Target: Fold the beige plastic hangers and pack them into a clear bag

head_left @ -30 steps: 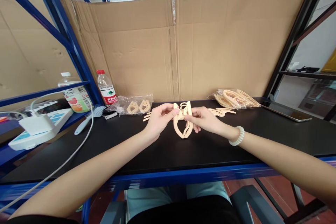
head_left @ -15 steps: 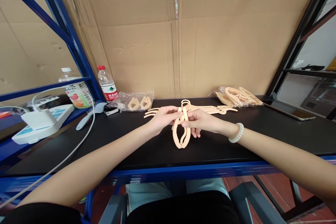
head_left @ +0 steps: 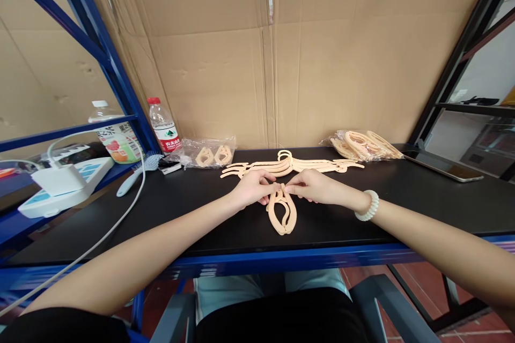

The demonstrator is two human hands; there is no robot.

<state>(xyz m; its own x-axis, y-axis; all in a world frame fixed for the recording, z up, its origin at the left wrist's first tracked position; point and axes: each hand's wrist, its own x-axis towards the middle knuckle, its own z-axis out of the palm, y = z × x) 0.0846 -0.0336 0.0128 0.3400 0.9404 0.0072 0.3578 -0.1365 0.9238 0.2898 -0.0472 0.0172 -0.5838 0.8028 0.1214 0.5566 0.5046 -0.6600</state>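
A folded beige plastic hanger (head_left: 292, 214) is between my hands, its rounded end toward me and low over the black tabletop. My left hand (head_left: 254, 187) pinches its far end from the left. From the right, my right hand (head_left: 309, 186) grips the same end with thumb and fingers. The hanger's upper tips are partly hidden by my fingertips. Just beyond my hands, several unfolded beige hangers (head_left: 317, 165) lie stacked across the table, their hooks at the middle.
Bagged folded hangers (head_left: 364, 146) lie at the back right beside a tablet (head_left: 442, 166). At the back left are another plastic bag (head_left: 215, 155), a red-capped bottle (head_left: 164, 127), a hairbrush (head_left: 139, 173) and a power strip (head_left: 86, 185) with a white cable. Cardboard (head_left: 209, 75) stands behind.
The folded hanger has tipped lower and slightly right, with its rounded end nearer the table edge. Both hands have shifted down to its far tips, uncovering more of the stacked hangers.
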